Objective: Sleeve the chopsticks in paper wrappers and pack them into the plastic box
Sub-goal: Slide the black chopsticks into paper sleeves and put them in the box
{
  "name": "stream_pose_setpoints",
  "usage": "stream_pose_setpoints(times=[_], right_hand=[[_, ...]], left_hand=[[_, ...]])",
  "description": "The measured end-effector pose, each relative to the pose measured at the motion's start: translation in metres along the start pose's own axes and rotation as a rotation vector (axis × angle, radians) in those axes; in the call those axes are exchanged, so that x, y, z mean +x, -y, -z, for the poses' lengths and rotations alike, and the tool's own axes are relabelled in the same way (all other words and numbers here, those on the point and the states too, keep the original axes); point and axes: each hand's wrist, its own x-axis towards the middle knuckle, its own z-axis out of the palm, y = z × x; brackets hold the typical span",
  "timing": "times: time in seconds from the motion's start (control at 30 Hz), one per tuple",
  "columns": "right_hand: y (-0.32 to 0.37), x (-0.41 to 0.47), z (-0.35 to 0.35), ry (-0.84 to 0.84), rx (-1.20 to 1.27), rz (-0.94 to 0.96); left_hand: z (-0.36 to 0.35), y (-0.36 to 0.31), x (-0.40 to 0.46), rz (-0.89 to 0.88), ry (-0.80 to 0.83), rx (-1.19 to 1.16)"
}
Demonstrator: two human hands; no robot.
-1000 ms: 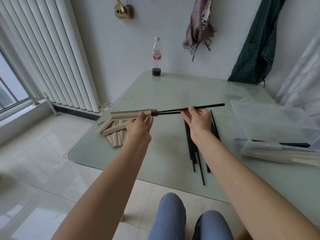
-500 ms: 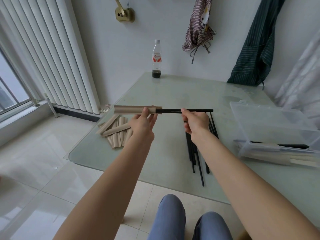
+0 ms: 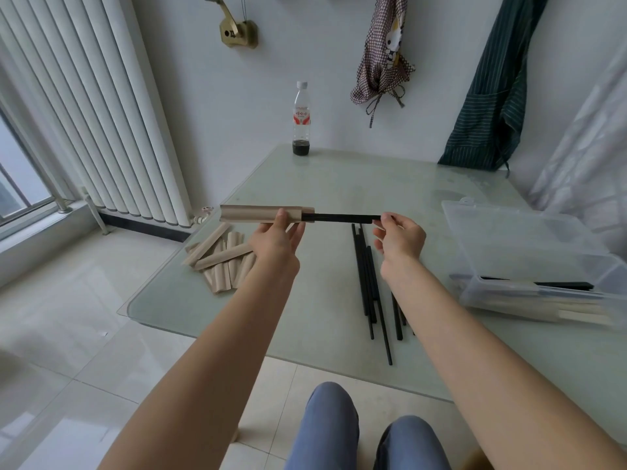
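Note:
My left hand pinches a tan paper wrapper held level above the glass table. A pair of black chopsticks sticks out of its right end, and my right hand pinches their free end. Several loose black chopsticks lie on the table below my right hand. A heap of empty tan wrappers lies at the table's left edge. The clear plastic box stands open at the right, with sleeved chopsticks inside along its near wall.
A plastic bottle with dark liquid stands at the glass table's far edge. A white radiator runs along the left wall. Cloth items hang on the back wall. My knees show below the table's near edge.
The chopsticks have slid further left into the wrapper, so less black shows. My right hand has moved left with them, and both hands sit slightly lower and level.

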Motion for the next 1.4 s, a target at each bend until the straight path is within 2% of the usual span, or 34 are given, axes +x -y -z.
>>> stream_pose_setpoints(times=[0.17, 0.5, 0.57, 0.67, 0.7, 0.77, 0.83, 0.97, 1.13, 1.27, 1.4], right_hand=[[0.002, 0.001, 0.004, -0.03, -0.016, 0.037], [0.011, -0.003, 0.014, 0.048, -0.151, 0.144], [0.015, -0.001, 0.023, 0.046, -0.367, 0.226], [0.024, -0.004, 0.042, -0.018, -1.175, 0.522], [0.027, -0.006, 0.048, -0.04, -1.29, 0.663], [0.034, -0.005, 0.058, 0.007, -1.294, 0.823], [0.041, -0.002, 0.071, 0.093, -1.271, 0.861], [0.054, 0.011, 0.104, 0.033, -1.373, 0.966], [0.069, 0.028, 0.152, 0.019, -1.504, 0.927], [0.079, 0.042, 0.188, 0.013, -1.519, 0.807], [0.088, 0.055, 0.216, 0.014, -1.54, 0.696]], left_hand=[[-0.002, 0.002, -0.004, 0.011, 0.001, -0.001], [-0.02, 0.003, -0.02, 0.005, 0.06, -0.013], [-0.026, 0.008, -0.025, -0.005, 0.062, -0.006], [-0.039, 0.02, -0.034, -0.024, 0.055, 0.021], [-0.043, 0.024, -0.037, -0.022, 0.057, 0.025], [-0.054, 0.035, -0.047, -0.001, 0.087, 0.039], [-0.064, 0.048, -0.059, 0.021, 0.132, 0.074], [-0.086, 0.074, -0.083, 0.063, 0.209, 0.119], [-0.111, 0.103, -0.102, 0.104, 0.276, 0.176], [-0.124, 0.111, -0.096, 0.095, 0.222, 0.143], [-0.13, 0.131, -0.097, -0.02, 0.23, 0.342]])
